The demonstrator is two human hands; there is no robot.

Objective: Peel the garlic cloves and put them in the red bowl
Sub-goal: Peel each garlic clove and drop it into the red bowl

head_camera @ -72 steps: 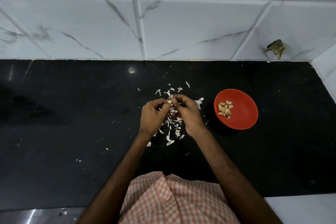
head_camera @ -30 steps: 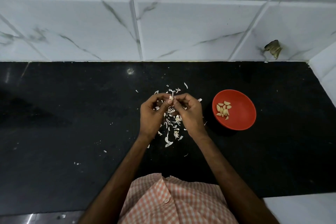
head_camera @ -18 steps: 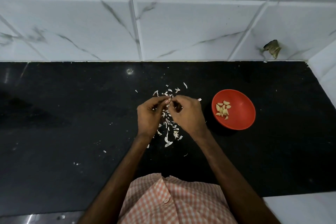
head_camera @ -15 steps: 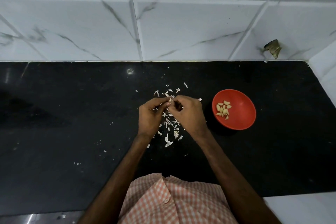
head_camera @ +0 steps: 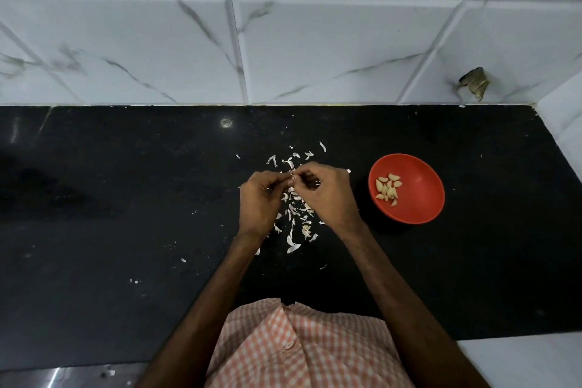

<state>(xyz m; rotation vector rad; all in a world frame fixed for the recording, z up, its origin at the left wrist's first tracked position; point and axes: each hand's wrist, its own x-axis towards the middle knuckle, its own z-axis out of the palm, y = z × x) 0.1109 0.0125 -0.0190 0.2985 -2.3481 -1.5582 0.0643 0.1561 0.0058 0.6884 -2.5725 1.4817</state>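
Observation:
A small pale garlic clove [head_camera: 292, 176] sits between the fingertips of both hands above the black counter. My left hand [head_camera: 259, 201] pinches it from the left with curled fingers. My right hand [head_camera: 327, 195] pinches it from the right, thumb and forefinger at its tip. Most of the clove is hidden by the fingers. The red bowl [head_camera: 419, 198] stands on the counter just right of my right hand, with several peeled cloves [head_camera: 388, 189] lying in its left half.
White garlic skins [head_camera: 296, 224] lie scattered on the black counter [head_camera: 126, 198] under and around both hands. A white marbled tile wall [head_camera: 283, 41] runs along the back, and another wall closes the right end. A brownish lump [head_camera: 474, 83] sticks to the back wall.
Both hands have stayed close together over the skins, shifting only slightly while the fingers work at the clove. The bowl has not moved.

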